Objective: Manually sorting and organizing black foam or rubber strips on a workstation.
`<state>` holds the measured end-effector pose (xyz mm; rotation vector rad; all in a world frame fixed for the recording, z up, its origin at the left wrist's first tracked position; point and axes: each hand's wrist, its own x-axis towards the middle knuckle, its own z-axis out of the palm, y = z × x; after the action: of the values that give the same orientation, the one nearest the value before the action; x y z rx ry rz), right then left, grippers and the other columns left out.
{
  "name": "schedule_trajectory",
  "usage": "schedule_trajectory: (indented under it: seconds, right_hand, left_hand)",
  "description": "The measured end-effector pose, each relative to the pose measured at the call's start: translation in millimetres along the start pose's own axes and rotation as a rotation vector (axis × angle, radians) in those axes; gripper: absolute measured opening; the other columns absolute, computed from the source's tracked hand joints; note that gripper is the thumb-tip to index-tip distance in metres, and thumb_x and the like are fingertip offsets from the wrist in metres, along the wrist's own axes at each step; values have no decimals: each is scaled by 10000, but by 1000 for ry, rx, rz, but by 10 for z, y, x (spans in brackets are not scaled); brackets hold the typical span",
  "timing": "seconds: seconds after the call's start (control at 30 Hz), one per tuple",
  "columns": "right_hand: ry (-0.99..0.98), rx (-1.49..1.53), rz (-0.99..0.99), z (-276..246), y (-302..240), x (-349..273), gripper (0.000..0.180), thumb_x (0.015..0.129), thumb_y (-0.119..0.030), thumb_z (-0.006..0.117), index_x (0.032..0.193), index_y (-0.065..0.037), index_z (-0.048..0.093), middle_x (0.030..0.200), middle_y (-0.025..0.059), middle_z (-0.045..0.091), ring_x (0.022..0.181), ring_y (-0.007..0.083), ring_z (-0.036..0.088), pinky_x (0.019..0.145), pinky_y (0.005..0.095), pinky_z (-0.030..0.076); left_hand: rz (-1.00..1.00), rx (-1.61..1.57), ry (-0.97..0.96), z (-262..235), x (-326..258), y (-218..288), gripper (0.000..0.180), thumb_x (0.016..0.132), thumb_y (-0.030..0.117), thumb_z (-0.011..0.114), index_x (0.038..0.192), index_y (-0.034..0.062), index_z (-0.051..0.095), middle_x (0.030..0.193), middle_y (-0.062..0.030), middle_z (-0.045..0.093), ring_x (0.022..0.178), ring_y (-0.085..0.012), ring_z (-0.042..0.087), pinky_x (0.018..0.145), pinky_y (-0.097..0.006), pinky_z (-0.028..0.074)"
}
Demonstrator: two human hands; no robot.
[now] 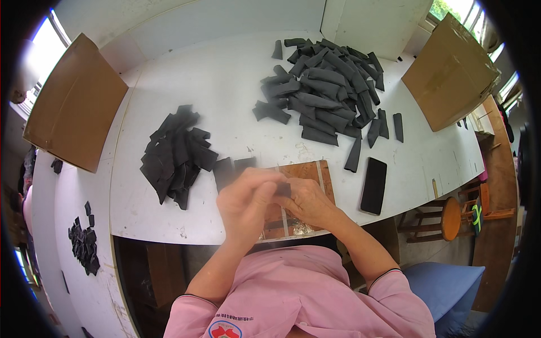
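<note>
Both hands meet low over the near edge of the white table, around a small dark grey fabric piece. My right hand has its fingers closed on this piece. Pressed up against it from the other side, my left hand is curled, thumb toward the fabric; it looks slightly blurred. Beneath the hands lies a brown board with pale strips across it. Two flat dark fabric pieces lie just beyond my left hand, partly covered by it.
A heap of flat dark pieces lies at left, and a larger heap of dark tube-shaped pieces at the far right. A black phone rests right of the board. Cardboard boxes flank the table; a wooden stool stands right.
</note>
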<state>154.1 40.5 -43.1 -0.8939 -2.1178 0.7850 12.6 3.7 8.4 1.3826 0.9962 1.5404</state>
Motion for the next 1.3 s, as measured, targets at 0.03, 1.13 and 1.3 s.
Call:
schedule_trajectory:
  seconds: [0.03,1.13,1.3]
  right_hand:
    - [-30,-69,-3,-38,-34,29,276,765,-281,581,690,-17,551,640,105,532,593,282,537,509,371,418]
    - [101,469,536,-149,-114,-21,228,847,-214,488,841,6,550,604,13,520,535,51,467,473,203,380]
    - [-184,355,506,204,-343,-301,212,809,-174,515,811,32,560,676,141,577,622,236,577,573,322,436]
  left_hand:
    - [-1,-2,1,-8,-6,2,142,817,87,550,899,-28,563,803,-93,589,795,-178,540,720,-284,431]
    - [-331,1070,348,-989,-15,-1518,205,708,154,647,752,-31,571,646,-132,574,575,-247,552,557,-334,427]
    - [-213,962,382,-1116,-118,-1469,112,718,63,618,739,-27,553,637,-95,552,546,-173,516,516,-291,413]
